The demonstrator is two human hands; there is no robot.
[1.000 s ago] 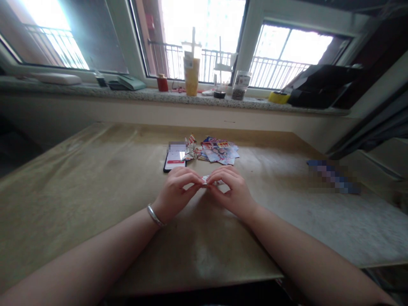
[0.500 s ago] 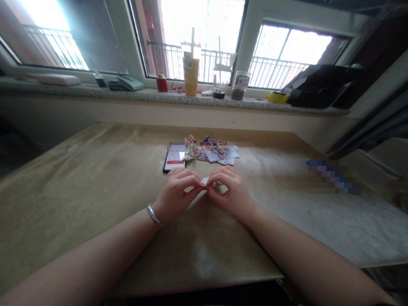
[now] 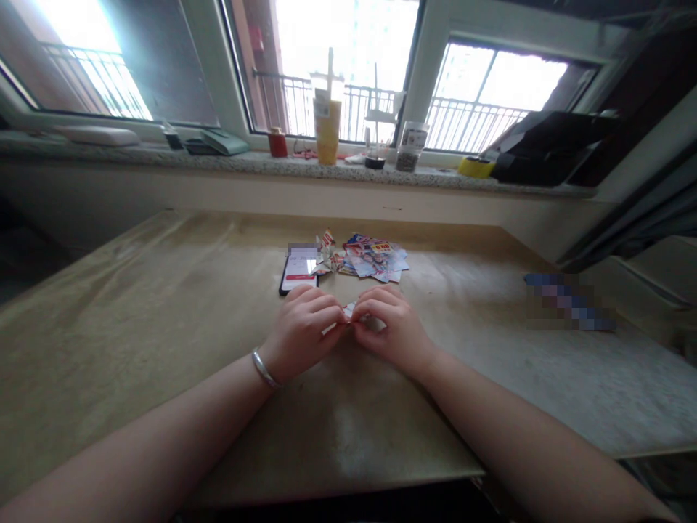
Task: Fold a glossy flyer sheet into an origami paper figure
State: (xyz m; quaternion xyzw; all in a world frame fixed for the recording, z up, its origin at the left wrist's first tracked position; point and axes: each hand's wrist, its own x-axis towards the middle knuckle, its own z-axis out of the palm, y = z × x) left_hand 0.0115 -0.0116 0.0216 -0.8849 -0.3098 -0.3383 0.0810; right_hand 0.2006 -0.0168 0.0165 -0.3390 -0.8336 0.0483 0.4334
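My left hand [image 3: 302,327], with a silver bangle on its wrist, and my right hand [image 3: 390,328] meet at the middle of the wooden table [image 3: 136,312]. Both pinch a small folded piece of paper [image 3: 350,311] between their fingertips; most of it is hidden by the fingers. Just beyond my hands lies a phone [image 3: 298,270] with a lit screen. To the right of the phone lies a pile of colourful printed paper pieces [image 3: 373,258], with some small folded paper shapes [image 3: 328,254] beside it.
A blurred-out object [image 3: 569,301] lies at the table's right. The window sill [image 3: 163,156] behind carries a tall yellow drink cup [image 3: 327,125], a red jar [image 3: 277,142], a clear jar [image 3: 410,147], a yellow tape roll [image 3: 475,166] and a black device [image 3: 544,149].
My fingertips have drawn closer together over the small paper, so less of it shows. My hands stayed in the same spot on the table.
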